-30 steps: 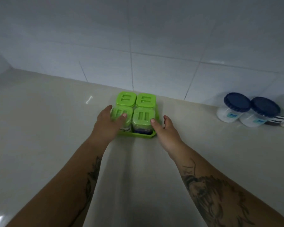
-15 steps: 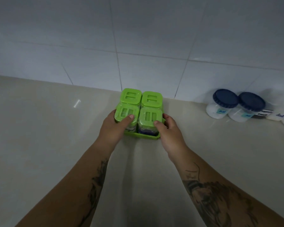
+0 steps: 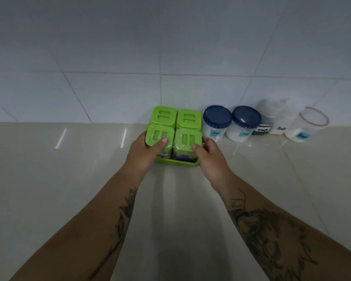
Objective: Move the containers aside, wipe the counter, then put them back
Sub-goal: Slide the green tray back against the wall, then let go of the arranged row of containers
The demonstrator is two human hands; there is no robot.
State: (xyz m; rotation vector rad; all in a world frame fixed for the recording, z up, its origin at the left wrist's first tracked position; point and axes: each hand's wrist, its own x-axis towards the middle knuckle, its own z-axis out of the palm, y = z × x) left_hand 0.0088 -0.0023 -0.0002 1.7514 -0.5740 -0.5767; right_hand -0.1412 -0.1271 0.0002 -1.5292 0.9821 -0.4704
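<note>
We've got left hand (image 3: 145, 154) and right hand (image 3: 208, 157) clamped on the green spice tray (image 3: 176, 162). Put-back step, probably; next nudge toward 12 o'clock, against jars (image 3: 217, 123) at 3.

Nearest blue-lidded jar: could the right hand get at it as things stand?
Probably yes: the nearest blue-lidded jar stands just beyond the right hand, nothing between, but that hand grips the green tray.
</note>
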